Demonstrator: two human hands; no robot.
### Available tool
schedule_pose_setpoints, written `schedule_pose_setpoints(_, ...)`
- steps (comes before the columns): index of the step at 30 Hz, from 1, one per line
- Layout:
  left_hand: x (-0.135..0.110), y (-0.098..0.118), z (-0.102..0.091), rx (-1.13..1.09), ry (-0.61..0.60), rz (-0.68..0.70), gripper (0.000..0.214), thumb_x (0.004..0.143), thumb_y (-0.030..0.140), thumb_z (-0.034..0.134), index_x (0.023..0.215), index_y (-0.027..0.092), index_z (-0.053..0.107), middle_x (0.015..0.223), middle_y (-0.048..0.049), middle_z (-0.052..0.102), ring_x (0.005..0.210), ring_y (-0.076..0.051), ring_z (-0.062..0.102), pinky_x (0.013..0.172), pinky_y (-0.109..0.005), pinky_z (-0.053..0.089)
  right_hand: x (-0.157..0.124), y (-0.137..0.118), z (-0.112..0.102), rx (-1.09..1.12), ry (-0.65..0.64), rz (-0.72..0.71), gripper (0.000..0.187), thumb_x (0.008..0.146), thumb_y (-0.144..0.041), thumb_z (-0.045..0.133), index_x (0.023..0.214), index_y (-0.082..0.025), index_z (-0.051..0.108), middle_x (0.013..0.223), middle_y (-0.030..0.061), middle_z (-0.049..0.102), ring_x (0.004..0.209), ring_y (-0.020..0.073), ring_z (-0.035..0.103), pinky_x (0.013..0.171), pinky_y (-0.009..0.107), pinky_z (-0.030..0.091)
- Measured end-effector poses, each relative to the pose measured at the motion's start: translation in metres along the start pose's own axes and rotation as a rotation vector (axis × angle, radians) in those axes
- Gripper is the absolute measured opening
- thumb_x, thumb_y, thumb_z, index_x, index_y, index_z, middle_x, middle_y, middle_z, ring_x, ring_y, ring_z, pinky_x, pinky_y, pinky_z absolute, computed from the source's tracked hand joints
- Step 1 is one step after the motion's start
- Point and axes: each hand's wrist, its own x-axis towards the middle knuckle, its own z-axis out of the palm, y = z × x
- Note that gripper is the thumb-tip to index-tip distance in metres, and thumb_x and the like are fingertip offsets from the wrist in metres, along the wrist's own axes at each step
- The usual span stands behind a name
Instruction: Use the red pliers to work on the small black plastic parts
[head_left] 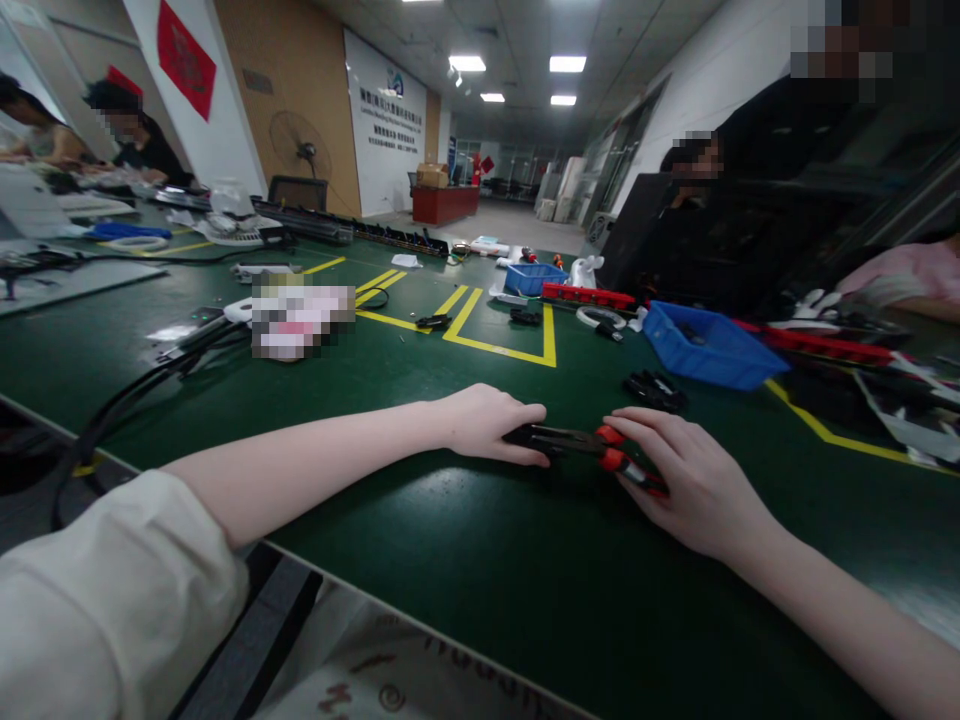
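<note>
My right hand (686, 480) is closed around the red-and-black handles of a pair of pliers (611, 458). Their dark jaws point left, toward my left hand (491, 425). Between its thumb and fingers, my left hand grips a small black part (529, 437), whose exact kind I cannot make out. The plier jaws meet or overlap this part; where they touch is hard to see. Both hands are just above the green table (450, 540), near its front edge. Behind my right hand lies a cluster of black pieces (654, 390).
A blue bin (709, 345) stands right of centre, with a smaller blue basket (534, 278) farther back. Black parts (525, 316) lie near yellow tape (502, 352). Black cables (142, 385) hang over the left table edge. Other people sit at the left and right.
</note>
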Motion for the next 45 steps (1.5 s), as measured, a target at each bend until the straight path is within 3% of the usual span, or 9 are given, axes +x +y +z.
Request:
schedule_pose_setpoints(21,0.0002,-0.0008,-0.0003,-0.001,-0.005,0.007,0.045,0.099,0.066,0.056,0.108,0.022,0.057,0.094,-0.0043,0.075,0.080,-0.022,0.073,0.060,-0.027,0.037,0.0032,0.0003,-0.0021,0.109,-0.028,0.020,0.038,0.090,-0.023,0.060,0.128,-0.021,0.058,0.111,0.0126,0.070,0.096,0.0282,0.067,0.081,0.043,0.055)
schedule_pose_setpoints(31,0.0005,-0.0005,0.0001,0.004,0.000,0.001,0.045,0.098,0.065,0.058,0.108,0.021,0.057,0.091,-0.0036,0.075,0.078,-0.021,0.072,0.060,-0.027,0.036,-0.0007,0.0012,0.0009,0.010,0.019,0.018,0.050,0.092,-0.026,0.060,0.141,-0.023,0.053,0.123,0.0144,0.067,0.108,0.0326,0.067,0.085,0.047,0.054)
schedule_pose_setpoints(45,0.0006,-0.0005,0.0010,-0.002,0.008,-0.005,0.044,0.098,0.065,0.060,0.108,0.022,0.057,0.088,-0.0035,0.074,0.076,-0.022,0.072,0.057,-0.027,0.035,-0.0029,0.0004,-0.0001,0.021,0.054,0.018,0.054,0.090,-0.026,0.064,0.143,-0.023,0.055,0.133,0.0169,0.062,0.117,0.0351,0.064,0.089,0.048,0.055)
